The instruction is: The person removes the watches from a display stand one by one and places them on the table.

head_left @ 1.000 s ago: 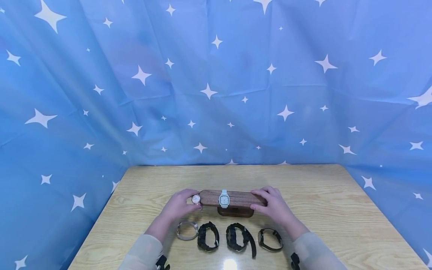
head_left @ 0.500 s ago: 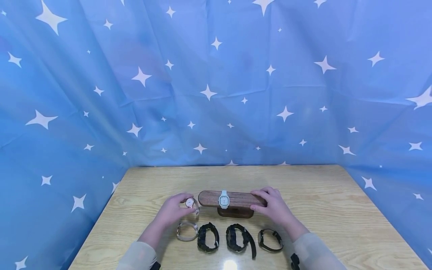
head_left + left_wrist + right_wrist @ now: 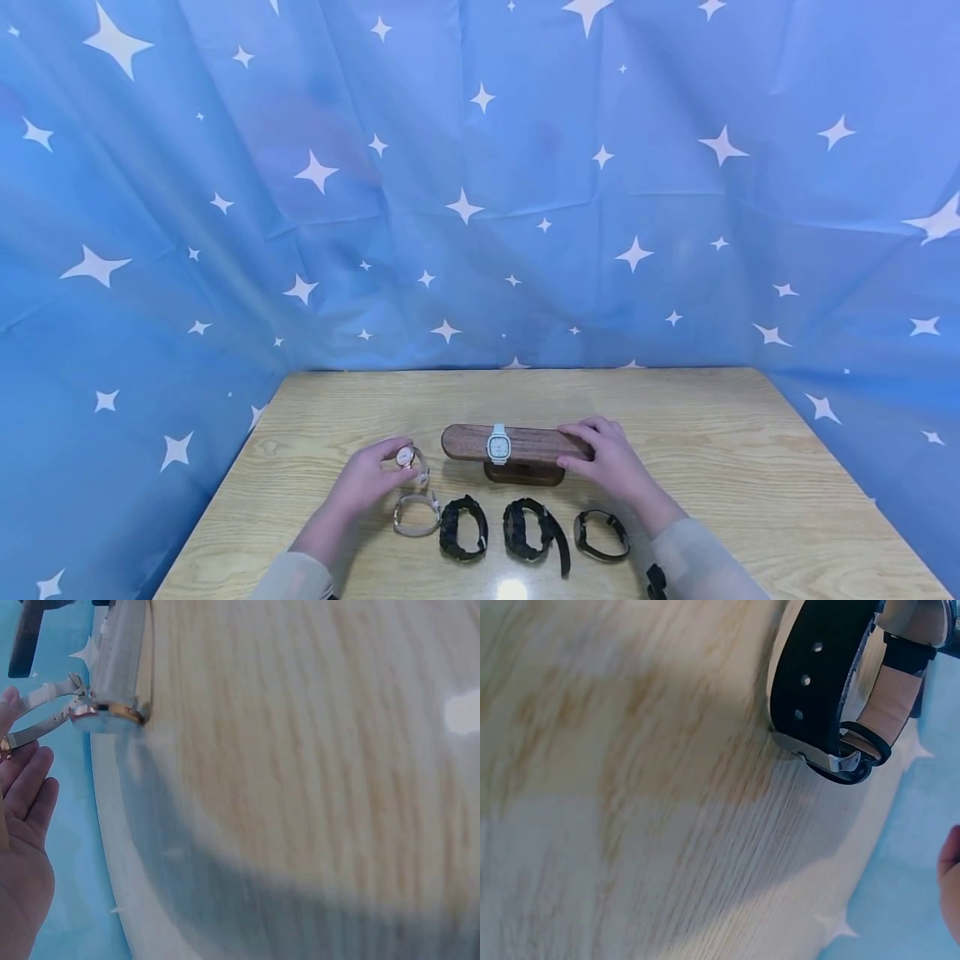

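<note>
Between thumb and fingers my left hand pinches a small wristwatch with a round white face and a rose-gold rim. Its pale strap hangs in a loop to the right, and part of it shows in the left wrist view as a light strap. The dark wooden watch stand stands to the right, apart from this watch. My right hand grips the bar's right end, thumb in front and fingers over the top. A white square-faced watch sits around the bar.
In front of the stand, a pale-strapped watch, a chunky black watch, another black watch with its strap end sticking out, and a slim black-strapped watch lie in a row on the wooden table.
My left hand has drawn the small round watch left and toward me, away from the bar's left end. My right hand has stayed on the stand.
</note>
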Demonstrator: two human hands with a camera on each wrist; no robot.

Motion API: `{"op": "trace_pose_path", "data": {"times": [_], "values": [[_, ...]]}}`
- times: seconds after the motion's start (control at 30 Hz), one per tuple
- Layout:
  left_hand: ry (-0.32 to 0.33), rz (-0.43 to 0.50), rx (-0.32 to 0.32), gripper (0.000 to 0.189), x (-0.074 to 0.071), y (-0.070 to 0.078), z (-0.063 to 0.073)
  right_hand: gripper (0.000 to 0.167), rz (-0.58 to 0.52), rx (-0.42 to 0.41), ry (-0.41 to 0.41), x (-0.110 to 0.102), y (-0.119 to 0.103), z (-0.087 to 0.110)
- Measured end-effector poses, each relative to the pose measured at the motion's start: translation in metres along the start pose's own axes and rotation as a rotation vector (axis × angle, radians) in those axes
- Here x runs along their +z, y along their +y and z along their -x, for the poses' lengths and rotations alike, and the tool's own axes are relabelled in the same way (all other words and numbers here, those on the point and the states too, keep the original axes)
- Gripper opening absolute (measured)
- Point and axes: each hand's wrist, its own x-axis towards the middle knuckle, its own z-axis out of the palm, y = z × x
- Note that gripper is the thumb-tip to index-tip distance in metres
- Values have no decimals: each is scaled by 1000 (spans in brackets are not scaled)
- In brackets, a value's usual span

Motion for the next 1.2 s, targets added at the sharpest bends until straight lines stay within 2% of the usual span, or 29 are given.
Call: {"op": "trace_pose_path", "data": {"times": [0.57, 1.2], "values": [[6, 58, -25, 47, -7, -17, 10, 52, 2, -4, 1, 0, 0, 0], [0, 52, -56, 45, -19, -42, 27, 54, 2, -7, 3, 2, 2, 0]]}}
